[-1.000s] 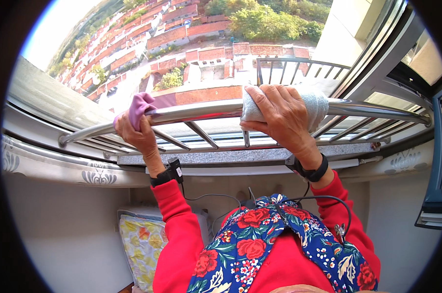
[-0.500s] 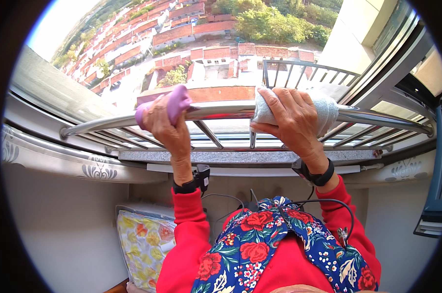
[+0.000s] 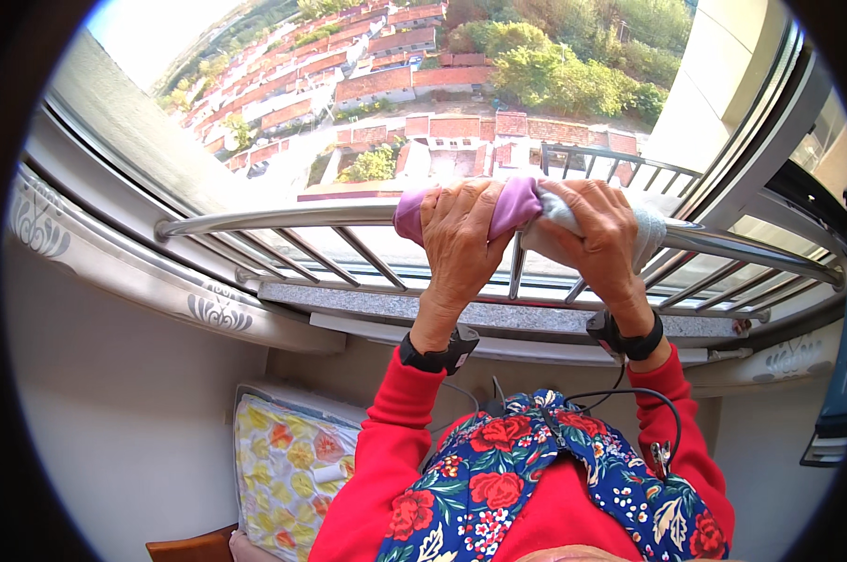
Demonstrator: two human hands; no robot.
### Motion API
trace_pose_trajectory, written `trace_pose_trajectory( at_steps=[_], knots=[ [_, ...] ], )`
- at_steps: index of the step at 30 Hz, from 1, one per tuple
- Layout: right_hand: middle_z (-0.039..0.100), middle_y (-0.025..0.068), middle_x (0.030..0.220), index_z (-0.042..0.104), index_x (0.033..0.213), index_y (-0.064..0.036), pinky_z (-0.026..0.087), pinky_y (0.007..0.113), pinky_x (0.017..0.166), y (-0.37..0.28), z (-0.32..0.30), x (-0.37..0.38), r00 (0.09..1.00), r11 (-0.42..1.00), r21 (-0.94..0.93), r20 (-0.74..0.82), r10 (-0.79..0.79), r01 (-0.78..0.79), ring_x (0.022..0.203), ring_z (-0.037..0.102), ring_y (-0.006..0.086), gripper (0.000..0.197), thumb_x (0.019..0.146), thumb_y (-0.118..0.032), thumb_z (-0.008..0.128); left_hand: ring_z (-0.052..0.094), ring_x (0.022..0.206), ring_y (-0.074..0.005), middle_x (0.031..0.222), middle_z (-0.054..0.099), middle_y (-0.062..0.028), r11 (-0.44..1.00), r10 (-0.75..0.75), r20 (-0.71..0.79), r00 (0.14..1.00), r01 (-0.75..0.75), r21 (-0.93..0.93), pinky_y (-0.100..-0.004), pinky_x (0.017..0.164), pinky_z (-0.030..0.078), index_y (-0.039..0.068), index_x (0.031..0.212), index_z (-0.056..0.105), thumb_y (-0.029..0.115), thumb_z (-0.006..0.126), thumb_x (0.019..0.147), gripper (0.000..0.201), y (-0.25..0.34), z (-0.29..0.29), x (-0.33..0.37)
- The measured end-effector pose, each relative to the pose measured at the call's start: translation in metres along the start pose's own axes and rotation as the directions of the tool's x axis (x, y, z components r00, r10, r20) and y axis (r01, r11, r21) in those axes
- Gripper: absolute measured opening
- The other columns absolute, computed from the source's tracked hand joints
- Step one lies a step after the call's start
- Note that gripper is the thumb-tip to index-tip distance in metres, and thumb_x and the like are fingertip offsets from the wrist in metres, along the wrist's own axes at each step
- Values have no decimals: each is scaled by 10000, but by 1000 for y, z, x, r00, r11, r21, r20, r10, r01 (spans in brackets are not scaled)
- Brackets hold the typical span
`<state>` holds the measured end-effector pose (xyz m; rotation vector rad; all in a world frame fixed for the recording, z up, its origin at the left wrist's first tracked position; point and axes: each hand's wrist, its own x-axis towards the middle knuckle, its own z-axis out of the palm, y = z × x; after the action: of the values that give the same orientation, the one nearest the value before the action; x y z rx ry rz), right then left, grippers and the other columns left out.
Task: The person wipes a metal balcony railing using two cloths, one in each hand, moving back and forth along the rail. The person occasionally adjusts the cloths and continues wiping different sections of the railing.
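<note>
Purp. cloth [image 3: 515, 207], lt. blue towel [image 3: 648, 236].

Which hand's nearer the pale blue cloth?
Right. The right hand grips the pale blue cloth over the metal handrail; the left hand is off to the cloth's left, gripping the purple cloth.

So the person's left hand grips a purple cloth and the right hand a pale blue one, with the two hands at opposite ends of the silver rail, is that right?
Not quite: the hands aren't at opposite ends. The head view shows them close together on the silver rail, the left hand gripping the purple cloth and the right hand the pale blue cloth.
</note>
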<state>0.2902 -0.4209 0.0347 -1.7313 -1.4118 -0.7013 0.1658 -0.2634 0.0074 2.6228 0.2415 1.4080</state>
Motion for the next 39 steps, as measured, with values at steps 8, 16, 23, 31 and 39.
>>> trace_pose_trajectory(
  at_steps=[8,16,23,31,39],
  knots=[
    [685,154,1255,644,1327,7,585,348,867,-28,-37,42,862,839,519,-489,135,163,1070,701,237,440,937,-184,713,561,1181,-276,1233,644,-48,997,3,141,990,8,-74,-474,1042,327,138,1260,705,507,807,785,610,-2,-10,-2],
    [549,137,1445,560,1452,-154,406,481,1083,-60,47,45,961,994,102,269,-70,44,1346,503,356,592,941,-432,669,575,1227,-246,1344,561,-133,665,-290,317,903,428,-612,-378,1045,485,25,1426,453,63,778,878,638,-29,-13,-30],
    [589,131,1402,541,1476,-207,497,482,991,-41,52,31,962,993,107,274,18,-49,1220,596,362,669,894,-485,718,546,1304,-224,1387,566,-167,163,-579,117,807,256,-953,-375,1097,482,15,1345,485,-33,443,970,381,-31,-31,-12],
    [617,125,1284,610,1391,-214,481,469,939,-44,58,29,965,999,-27,263,-14,22,1118,619,330,641,841,-510,755,638,1136,-220,1179,674,-133,525,-676,-255,691,209,-825,-342,959,494,1,1273,587,86,507,979,316,-12,-76,-4],
    [608,131,1217,617,1381,-199,464,471,952,-45,66,24,976,999,1,213,-36,37,1103,614,310,639,844,-517,758,526,1377,-233,1469,600,-38,658,593,-757,273,-706,261,-526,1182,344,162,1387,601,383,593,1014,434,94,-308,-22]
  ],
)
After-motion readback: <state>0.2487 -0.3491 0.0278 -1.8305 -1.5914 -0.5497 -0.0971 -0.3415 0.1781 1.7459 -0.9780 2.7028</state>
